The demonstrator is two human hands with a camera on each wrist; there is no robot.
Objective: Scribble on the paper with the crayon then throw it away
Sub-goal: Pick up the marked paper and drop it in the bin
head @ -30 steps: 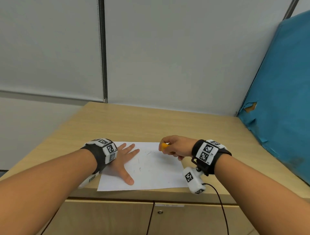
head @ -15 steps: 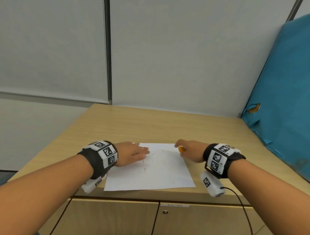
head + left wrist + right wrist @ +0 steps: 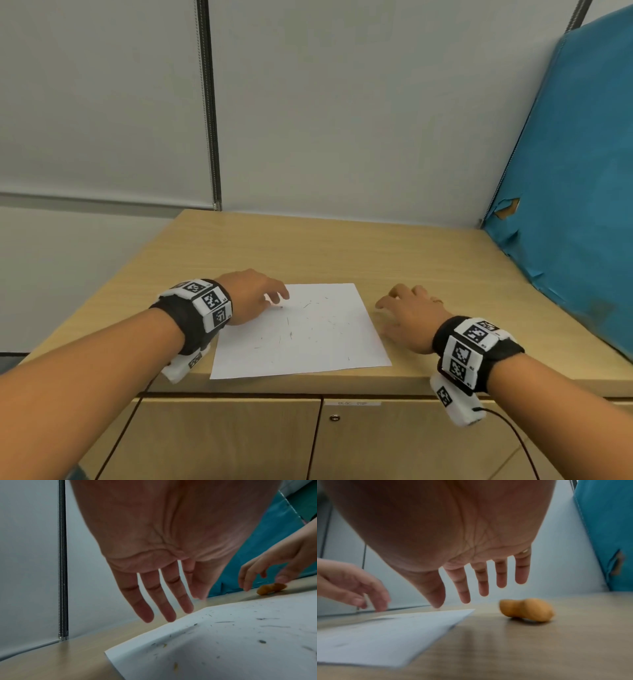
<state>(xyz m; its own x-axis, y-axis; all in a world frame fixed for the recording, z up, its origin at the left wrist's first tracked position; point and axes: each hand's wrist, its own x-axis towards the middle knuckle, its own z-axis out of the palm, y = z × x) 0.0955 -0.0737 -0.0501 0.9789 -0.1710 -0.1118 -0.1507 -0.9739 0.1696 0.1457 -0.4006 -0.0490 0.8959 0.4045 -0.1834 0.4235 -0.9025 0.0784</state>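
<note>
A white paper (image 3: 308, 335) with faint dark scribbles lies flat near the front edge of the wooden cabinet top (image 3: 342, 250). The same paper (image 3: 231, 642) fills the lower part of the left wrist view. An orange peanut-shaped crayon (image 3: 526, 609) lies on the wood just right of the paper (image 3: 385, 632); in the left wrist view the crayon (image 3: 271, 588) shows far right, and my right hand hides it from the head camera. My right hand (image 3: 409, 313) hovers over it, fingers (image 3: 483, 580) straight and spread, holding nothing. My left hand (image 3: 255, 294) hangs above the paper's far left corner, fingers (image 3: 169, 599) loose, empty.
A blue fabric-covered panel (image 3: 579, 192) with a torn spot leans along the right side of the cabinet top. Grey wall panels (image 3: 342, 102) stand directly behind. Cabinet doors (image 3: 233, 442) sit below the front edge. A cable (image 3: 513, 435) hangs from my right wrist.
My right hand has moved off the paper to its right and let go of the crayon, which now lies on the wood. My left hand has lifted off the paper.
</note>
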